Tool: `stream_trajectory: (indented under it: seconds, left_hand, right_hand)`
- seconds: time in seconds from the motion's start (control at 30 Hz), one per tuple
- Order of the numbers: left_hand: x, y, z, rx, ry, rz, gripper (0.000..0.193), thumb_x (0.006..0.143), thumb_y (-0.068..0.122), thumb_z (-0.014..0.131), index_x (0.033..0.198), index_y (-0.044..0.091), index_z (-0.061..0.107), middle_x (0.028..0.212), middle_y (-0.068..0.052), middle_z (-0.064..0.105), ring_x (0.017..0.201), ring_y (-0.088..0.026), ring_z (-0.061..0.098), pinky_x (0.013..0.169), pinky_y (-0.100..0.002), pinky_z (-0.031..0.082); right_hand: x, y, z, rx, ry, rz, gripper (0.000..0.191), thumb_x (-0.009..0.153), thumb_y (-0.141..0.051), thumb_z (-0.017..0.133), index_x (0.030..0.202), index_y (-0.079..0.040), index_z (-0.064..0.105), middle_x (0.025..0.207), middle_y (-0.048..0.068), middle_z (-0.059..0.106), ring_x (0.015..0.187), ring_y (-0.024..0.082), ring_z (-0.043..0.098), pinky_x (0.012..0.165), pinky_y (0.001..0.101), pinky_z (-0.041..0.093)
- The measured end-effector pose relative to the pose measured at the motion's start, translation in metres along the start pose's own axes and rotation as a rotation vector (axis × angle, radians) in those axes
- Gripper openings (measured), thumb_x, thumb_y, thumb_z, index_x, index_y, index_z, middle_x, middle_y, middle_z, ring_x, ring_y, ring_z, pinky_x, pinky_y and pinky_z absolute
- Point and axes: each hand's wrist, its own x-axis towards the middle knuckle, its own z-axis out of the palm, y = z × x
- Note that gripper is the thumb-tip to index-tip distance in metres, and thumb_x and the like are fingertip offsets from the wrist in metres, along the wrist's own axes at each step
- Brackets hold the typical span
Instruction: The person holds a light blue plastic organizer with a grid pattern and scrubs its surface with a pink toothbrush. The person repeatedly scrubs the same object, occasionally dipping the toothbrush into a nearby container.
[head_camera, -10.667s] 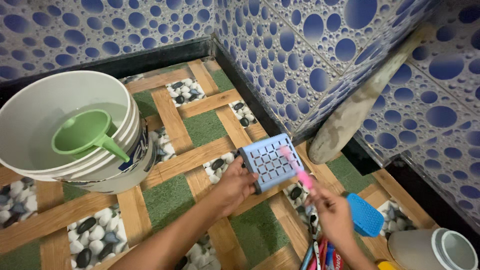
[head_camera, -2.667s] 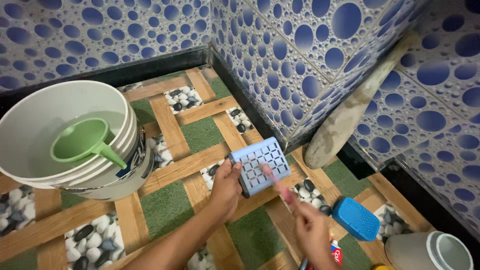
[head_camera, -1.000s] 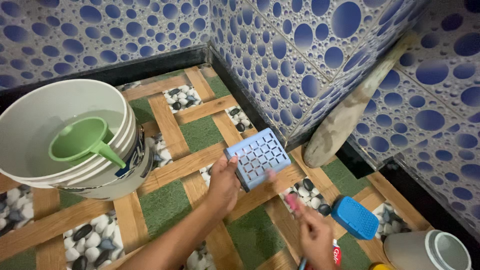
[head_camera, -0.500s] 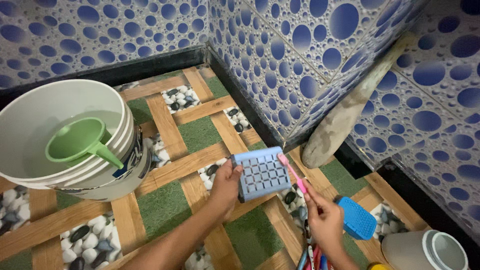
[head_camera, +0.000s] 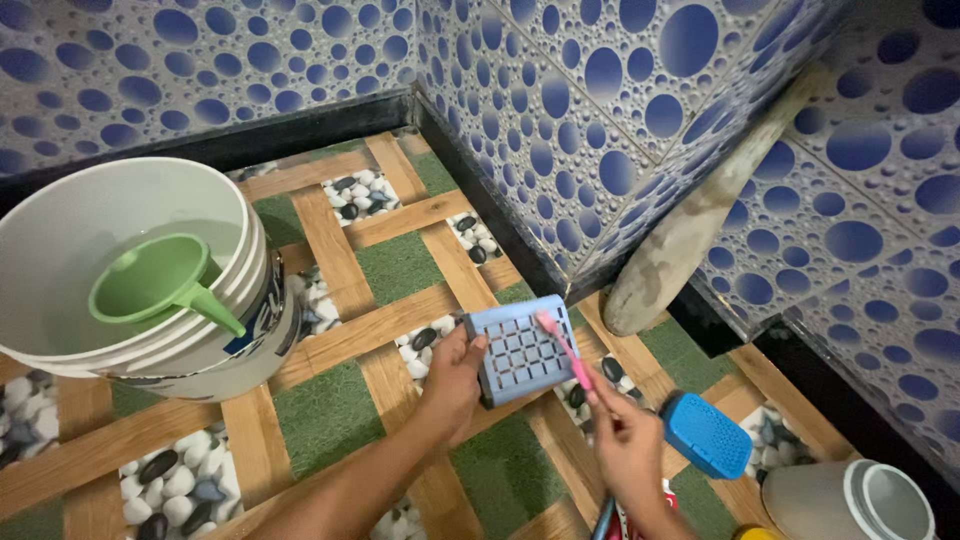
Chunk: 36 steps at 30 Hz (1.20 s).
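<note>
1. Since half a second ago, the pink toothbrush (head_camera: 562, 347) has come down a little onto the blue grid tray (head_camera: 520, 349), its head now near the tray's top edge; a second ago the brush was off the tray and lower, with the tray tilted up more steeply.
2. Fingers of the right hand (head_camera: 628, 447) are closed around the toothbrush handle, its bristle end resting on the tray's perforated face.
3. Fingers and thumb of the left hand (head_camera: 455, 380) are clamped on the tray's left edge, holding it off the floor and tilted towards the camera.
4. Just right of the right hand, a blue brush (head_camera: 707, 434) with a dotted back lies on the floor, in much the same spot as before.
5. At the bottom right corner stands a grey-white container (head_camera: 850, 500), only partly in view.
6. A pale, worn paddle-shaped board (head_camera: 690, 230) leans against the wall behind the tray.
7. To the left sits a white bucket (head_camera: 215, 350) with a green scoop (head_camera: 160, 285) resting inside, unmoved through the earlier frames.
8. Underfoot, the floor (head_camera: 330, 410) is tiled in a pattern of wooden strips, green squares and pebble squares.
9. Wall tiles (head_camera: 560, 90) are pale with blue bubble spots, above a dark skirting strip, and form an outward corner just behind the tray.
</note>
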Motion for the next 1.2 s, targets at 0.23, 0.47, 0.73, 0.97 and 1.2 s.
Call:
stream_trajectory:
  seconds: [0.23,0.47,0.73,0.97,1.2]
  left_hand:
    - [0.004,0.002,-0.003,-0.129,0.072,-0.045,0.029,0.106,0.017,0.041,0.121,0.000,0.059,0.107,-0.012,0.072,0.094,-0.019,0.069,0.089,-0.037,0.059]
    - [0.001,-0.006,-0.002,-0.196,-0.031,0.072,0.027,0.107,0.015,0.042,0.122,0.001,0.060,0.113,-0.010,0.072,0.097,-0.016,0.068,0.091,-0.034,0.056]
    - [0.006,-0.009,-0.006,-0.159,0.038,0.037,0.029,0.106,0.015,0.042,0.124,0.002,0.060,0.110,-0.009,0.072,0.093,-0.016,0.070,0.086,-0.034,0.058]
    - [0.008,-0.005,-0.006,-0.164,0.077,0.064,0.027,0.109,0.016,0.042,0.125,0.000,0.058,0.107,-0.012,0.071,0.089,-0.019,0.067,0.084,-0.038,0.058]
    - [0.005,0.005,-0.003,-0.313,0.046,0.010,0.026,0.105,0.014,0.043,0.121,-0.001,0.057,0.113,-0.012,0.069,0.095,-0.019,0.071,0.087,-0.038,0.061]
  right_hand:
    - [-0.008,-0.003,0.011,-0.275,-0.155,-0.112,0.039,0.095,-0.009,0.062,0.130,-0.022,0.072,0.073,0.009,0.074,0.044,0.010,0.048,0.038,0.0288,0.035]
    - [-0.013,0.008,0.010,-0.114,-0.056,-0.396,0.041,0.094,-0.004,0.062,0.132,-0.015,0.070,0.083,0.004,0.075,0.056,0.004,0.053,0.048,0.0233,0.042]
    - [-0.016,0.010,0.009,-0.200,0.035,-0.103,0.036,0.097,-0.009,0.062,0.129,-0.020,0.075,0.063,0.009,0.068,0.047,0.012,0.047,0.043,0.0293,0.037]
    - [-0.017,0.020,0.010,-0.182,-0.056,-0.217,0.035,0.090,-0.003,0.061,0.116,-0.018,0.079,0.074,0.001,0.074,0.047,0.006,0.050,0.041,0.0259,0.038]
    - [-0.012,0.032,0.001,-0.149,-0.067,-0.046,0.038,0.096,-0.004,0.065,0.130,-0.016,0.076,0.079,0.012,0.077,0.057,0.013,0.049,0.051,0.0295,0.036]
